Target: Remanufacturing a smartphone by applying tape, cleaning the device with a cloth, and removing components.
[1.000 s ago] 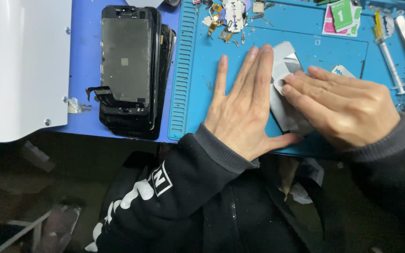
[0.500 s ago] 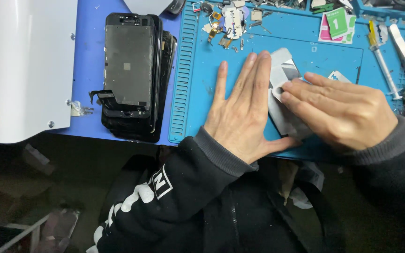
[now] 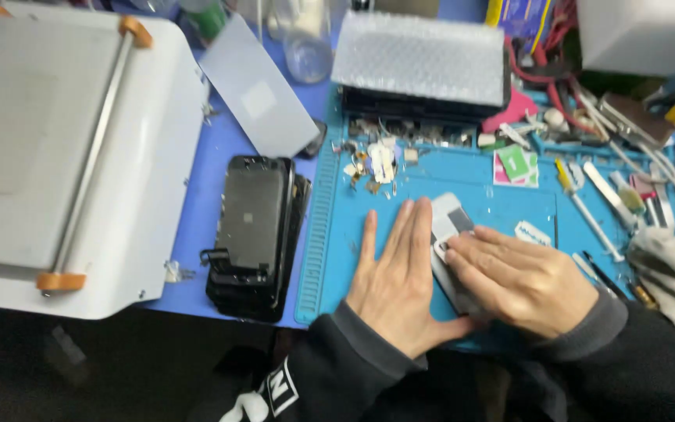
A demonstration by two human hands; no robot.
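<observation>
My left hand (image 3: 396, 273) lies flat, fingers together, on the blue work mat (image 3: 330, 234), pressing the left side of a grey phone panel (image 3: 448, 219). My right hand (image 3: 521, 277) rests on the same panel from the right, fingertips pushing down on its middle. Most of the panel is hidden beneath both hands; only its upper end shows. Both sleeves are black with grey cuffs.
A stack of black phone screens (image 3: 255, 234) lies left of the mat. A white machine with orange-ended bar (image 3: 64, 156) fills the far left. Bubble-wrapped stack (image 3: 419, 62) at the back, small parts (image 3: 373, 160), green sticker sheet (image 3: 516, 166), screwdrivers and tweezers (image 3: 587, 211) at right.
The view has tilted up, showing more of the bench's back. Both hands stay pressed on the panel, nearly unmoved.
</observation>
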